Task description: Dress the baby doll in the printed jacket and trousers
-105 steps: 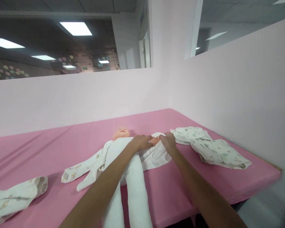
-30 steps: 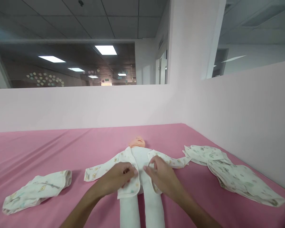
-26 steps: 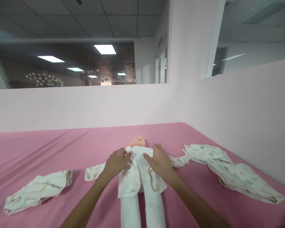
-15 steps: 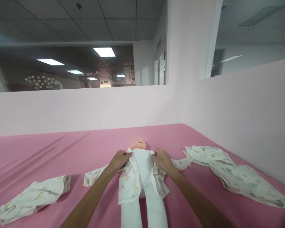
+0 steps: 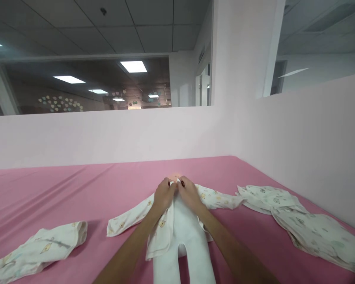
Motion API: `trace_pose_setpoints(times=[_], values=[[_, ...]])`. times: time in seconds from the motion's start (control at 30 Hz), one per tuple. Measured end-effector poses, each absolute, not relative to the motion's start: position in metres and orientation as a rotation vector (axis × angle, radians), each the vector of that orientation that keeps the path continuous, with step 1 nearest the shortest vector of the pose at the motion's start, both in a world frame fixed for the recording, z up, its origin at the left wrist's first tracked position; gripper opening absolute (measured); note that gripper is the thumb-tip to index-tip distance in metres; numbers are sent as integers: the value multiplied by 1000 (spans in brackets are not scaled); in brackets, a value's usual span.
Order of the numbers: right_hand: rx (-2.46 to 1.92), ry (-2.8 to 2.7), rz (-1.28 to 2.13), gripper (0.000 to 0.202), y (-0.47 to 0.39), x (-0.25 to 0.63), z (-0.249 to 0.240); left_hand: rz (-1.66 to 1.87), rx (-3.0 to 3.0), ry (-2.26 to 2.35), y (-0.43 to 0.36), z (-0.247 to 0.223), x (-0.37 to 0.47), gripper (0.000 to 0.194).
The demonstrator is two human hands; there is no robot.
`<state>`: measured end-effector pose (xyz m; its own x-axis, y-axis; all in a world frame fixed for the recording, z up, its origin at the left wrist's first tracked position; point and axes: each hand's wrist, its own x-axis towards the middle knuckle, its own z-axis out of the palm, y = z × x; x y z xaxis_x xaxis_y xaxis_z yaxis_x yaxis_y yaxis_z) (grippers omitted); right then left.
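A baby doll [image 5: 183, 232] with a white cloth body lies on its back on the pink sheet, its head mostly hidden behind my hands. It wears a white baby jacket [image 5: 162, 232] with small bear prints, open down the front, both sleeves spread to the sides. My left hand [image 5: 165, 194] pinches the jacket's left front edge near the collar. On the other side, my right hand [image 5: 189, 192] grips the opposite collar edge. The two hands nearly meet below the doll's chin, fingers closed on the cloth.
Folded printed baby clothing [image 5: 41, 248] lies at the left. More pale printed garments [image 5: 301, 225] are spread at the right, near the wall. The pink sheet [image 5: 85, 189] reaches back to a white wall [image 5: 112, 138] with windows above.
Both hands have come together at the doll's neck, drawing the jacket's front edges inward and up. The sleeves now show more fully. The view has shifted slightly.
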<state>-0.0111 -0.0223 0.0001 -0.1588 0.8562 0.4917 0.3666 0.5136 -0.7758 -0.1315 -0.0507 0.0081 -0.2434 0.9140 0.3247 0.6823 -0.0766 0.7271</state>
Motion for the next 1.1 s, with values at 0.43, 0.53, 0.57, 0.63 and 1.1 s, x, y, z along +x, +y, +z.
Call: trace_pose_setpoints(times=[0.43,0.53,0.57,0.63,1.1], values=[[-1328,-1711,383,9,-30,6,-22,952,1741,2297,-65,1,-130,33],[-1336,-1715,342,11,-30,7,-22,826,1841,2319,-63,2,-133,31],[-1326,-1717,332,12,-30,8,-22,821,1868,2316,-62,1,-135,31],[-1303,-1715,321,16,-31,8,-19,846,1917,2301,-61,0,-137,31],[-1072,-1868,412,25,-40,4,-14,1059,2102,2052,-61,-8,-143,29]])
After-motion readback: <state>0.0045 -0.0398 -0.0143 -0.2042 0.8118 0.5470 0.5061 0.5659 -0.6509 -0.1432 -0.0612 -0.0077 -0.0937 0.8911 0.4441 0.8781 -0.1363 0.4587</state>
